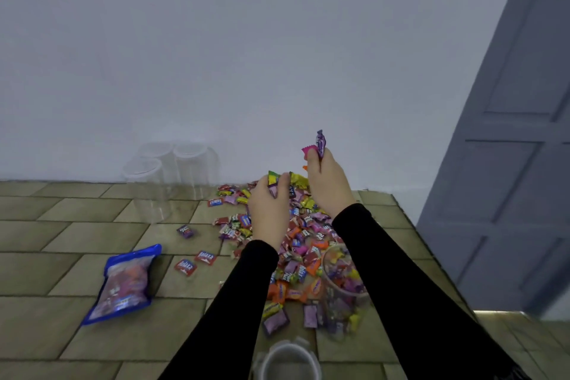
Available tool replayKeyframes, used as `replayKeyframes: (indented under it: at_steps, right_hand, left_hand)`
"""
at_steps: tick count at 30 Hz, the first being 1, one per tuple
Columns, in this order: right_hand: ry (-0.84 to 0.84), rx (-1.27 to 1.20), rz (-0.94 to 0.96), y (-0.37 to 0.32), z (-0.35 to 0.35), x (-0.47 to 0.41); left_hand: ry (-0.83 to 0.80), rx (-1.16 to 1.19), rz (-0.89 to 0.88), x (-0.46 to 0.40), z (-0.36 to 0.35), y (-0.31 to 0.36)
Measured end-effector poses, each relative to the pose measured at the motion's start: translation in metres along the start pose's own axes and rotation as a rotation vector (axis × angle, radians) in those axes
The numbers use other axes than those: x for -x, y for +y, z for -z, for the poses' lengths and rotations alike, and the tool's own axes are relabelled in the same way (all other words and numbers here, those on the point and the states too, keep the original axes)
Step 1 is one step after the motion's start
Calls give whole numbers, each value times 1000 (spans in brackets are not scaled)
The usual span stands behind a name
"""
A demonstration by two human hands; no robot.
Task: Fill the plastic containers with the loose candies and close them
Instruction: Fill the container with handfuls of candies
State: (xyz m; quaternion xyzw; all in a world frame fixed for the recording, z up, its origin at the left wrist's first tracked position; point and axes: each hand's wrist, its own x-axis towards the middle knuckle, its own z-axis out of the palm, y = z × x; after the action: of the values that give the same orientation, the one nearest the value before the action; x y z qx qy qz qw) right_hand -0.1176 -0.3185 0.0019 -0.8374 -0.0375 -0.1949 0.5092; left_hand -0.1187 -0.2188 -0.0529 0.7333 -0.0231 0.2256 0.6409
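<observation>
Head cam — both hands, left [267, 210] and right [327, 177], pinch wrapped candies in their fingers, one clear plastic container [345, 284] part-filled, three empty clear plastic containers [172, 176] left — none lidded.

Dim, even, bluish light; soft blur, wide-angle bending at edges.

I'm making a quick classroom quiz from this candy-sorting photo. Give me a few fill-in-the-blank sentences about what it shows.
1. Both hands, the left hand and the right hand, hold wrapped ____.
2. The number of empty clear containers standing by the wall is ____.
3. The candy bag lying left of the candy pile has edges coloured ____.
4. The partly filled container stands under the ____ arm.

Missing words: candies; three; blue; right
</observation>
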Motion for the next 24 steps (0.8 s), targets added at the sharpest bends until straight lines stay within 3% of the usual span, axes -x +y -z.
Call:
replayKeyframes:
  at_steps: [10, 24]
  right_hand:
    - [23, -120, -21, 37, 58, 52]
    - [83, -245, -108, 58, 59, 93]
  left_hand:
    - [-70, -52, 62, 64, -25, 24]
    - [-23, -89, -11, 108, -36, 19]
